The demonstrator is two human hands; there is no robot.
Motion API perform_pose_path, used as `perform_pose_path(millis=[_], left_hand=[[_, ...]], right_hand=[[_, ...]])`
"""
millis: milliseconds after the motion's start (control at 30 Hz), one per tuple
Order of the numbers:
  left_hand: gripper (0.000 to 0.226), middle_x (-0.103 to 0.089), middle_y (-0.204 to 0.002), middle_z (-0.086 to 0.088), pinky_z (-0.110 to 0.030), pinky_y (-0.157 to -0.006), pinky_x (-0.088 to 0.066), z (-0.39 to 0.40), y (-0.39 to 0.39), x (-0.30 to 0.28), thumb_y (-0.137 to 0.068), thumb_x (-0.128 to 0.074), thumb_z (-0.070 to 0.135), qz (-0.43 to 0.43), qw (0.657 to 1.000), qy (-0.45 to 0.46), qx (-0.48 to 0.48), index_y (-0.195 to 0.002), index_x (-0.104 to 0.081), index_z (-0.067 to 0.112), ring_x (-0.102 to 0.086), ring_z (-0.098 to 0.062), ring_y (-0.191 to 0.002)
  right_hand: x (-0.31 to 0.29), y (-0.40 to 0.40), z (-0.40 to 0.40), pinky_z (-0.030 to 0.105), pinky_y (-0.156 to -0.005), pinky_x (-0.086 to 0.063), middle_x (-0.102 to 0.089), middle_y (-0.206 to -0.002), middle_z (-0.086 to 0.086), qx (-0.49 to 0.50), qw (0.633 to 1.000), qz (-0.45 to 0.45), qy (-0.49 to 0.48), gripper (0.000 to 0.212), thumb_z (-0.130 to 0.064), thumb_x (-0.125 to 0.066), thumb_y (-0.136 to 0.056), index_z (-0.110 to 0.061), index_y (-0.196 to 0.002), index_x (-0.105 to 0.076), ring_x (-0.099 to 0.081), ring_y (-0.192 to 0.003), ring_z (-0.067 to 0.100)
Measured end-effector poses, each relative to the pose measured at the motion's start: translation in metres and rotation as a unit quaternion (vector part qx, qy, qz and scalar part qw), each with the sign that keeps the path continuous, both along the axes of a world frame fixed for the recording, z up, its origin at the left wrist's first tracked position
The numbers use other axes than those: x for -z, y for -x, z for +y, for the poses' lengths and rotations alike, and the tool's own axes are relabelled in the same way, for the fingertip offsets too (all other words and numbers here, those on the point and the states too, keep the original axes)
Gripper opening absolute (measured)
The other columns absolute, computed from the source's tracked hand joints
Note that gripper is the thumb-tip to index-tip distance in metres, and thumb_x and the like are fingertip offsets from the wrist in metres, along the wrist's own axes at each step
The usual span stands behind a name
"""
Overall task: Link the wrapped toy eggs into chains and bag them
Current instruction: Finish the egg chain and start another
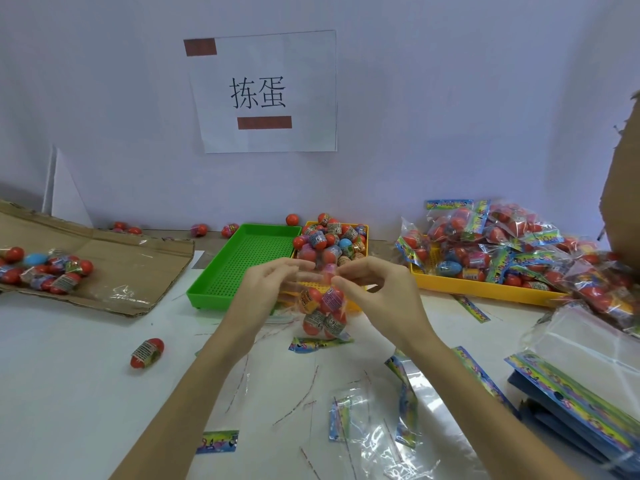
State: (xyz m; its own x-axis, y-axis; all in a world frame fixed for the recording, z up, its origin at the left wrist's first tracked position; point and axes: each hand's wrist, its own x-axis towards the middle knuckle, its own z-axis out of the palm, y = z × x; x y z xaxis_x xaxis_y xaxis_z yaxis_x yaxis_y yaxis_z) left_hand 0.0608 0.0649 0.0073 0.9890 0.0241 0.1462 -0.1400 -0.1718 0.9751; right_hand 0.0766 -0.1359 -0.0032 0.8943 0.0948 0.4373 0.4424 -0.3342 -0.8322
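Here, both hands are holding a clear bag [323, 306] of eggs above the counter [86, 393].
The left hand [266, 292] and right hand [377, 289] are pinching its top with curled fingers, before the green tray [242, 261].

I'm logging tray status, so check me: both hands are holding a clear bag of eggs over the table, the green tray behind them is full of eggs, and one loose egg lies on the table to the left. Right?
Not quite. The head view shows the green tray holds no eggs; the loose eggs are heaped in the yellow tray beside it. The rest stands: the left hand and right hand hold the clear bag of eggs, and one loose egg lies to the left.
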Motion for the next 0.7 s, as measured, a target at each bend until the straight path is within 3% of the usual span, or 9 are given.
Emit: perform_pose_path(millis=[100, 200, 367, 500, 700], left_hand=[[0.020, -0.081, -0.102, -0.004, -0.028, -0.084, -0.061, 0.001, 0.002, 0.004, -0.101, -0.062, 0.001, -0.017, 1.000, -0.001, 0.017, -0.114, -0.075, 0.008, -0.077, -0.018, -0.101], [0.018, -0.081, -0.103, -0.006, -0.031, -0.087, -0.061, 0.003, 0.001, 0.007, -0.099, -0.067, 0.004, -0.009, 0.999, 0.027, 0.015, -0.114, -0.075, 0.006, -0.077, -0.023, -0.101], [0.022, -0.080, -0.109, -0.009, -0.031, -0.091, -0.060, 0.008, -0.001, 0.007, -0.099, -0.066, 0.005, 0.009, 0.996, 0.079, 0.034, -0.120, -0.072, 0.004, -0.076, -0.025, -0.106], [0.019, -0.080, -0.109, -0.010, -0.025, -0.086, -0.060, 0.008, -0.002, 0.008, -0.099, -0.066, 0.005, 0.008, 0.996, 0.082, 0.043, -0.117, -0.073, 0.002, -0.077, -0.024, -0.105], [0.016, -0.080, -0.107, -0.012, -0.025, -0.084, -0.061, 0.011, -0.003, 0.009, -0.097, -0.068, 0.004, 0.027, 0.993, 0.110, 0.030, -0.111, -0.074, 0.002, -0.077, -0.026, -0.103]], right_hand=[[0.002, -0.002, -0.001, 0.014, -0.070, -0.055, -0.075, -0.080, -0.014, 0.013, 1.000, -0.005, -0.007, 0.003, -0.022, -0.079, -0.089, -0.023, -0.091, -0.080, -0.070, -0.078, 0.004], [0.004, -0.006, -0.005, 0.016, -0.069, -0.055, -0.075, -0.079, -0.013, 0.002, 0.997, 0.057, -0.055, 0.004, -0.022, -0.080, -0.089, -0.025, -0.087, -0.078, -0.070, -0.078, 0.003], [-0.001, -0.011, -0.013, 0.028, -0.071, -0.060, -0.076, -0.085, -0.001, -0.036, 0.978, 0.161, -0.125, 0.017, -0.028, -0.082, -0.086, -0.019, -0.099, -0.074, -0.070, -0.079, 0.011], [0.000, -0.008, -0.012, 0.021, -0.073, -0.058, -0.077, -0.089, -0.004, -0.064, 0.986, 0.143, -0.065, 0.011, -0.030, -0.079, -0.089, -0.026, -0.099, -0.079, -0.071, -0.086, 0.009], [-0.001, -0.008, -0.014, 0.023, -0.069, -0.059, -0.078, -0.085, 0.000, -0.044, 0.983, 0.149, -0.101, 0.005, -0.017, -0.074, -0.093, -0.015, -0.094, -0.078, -0.073, -0.081, 0.012]])
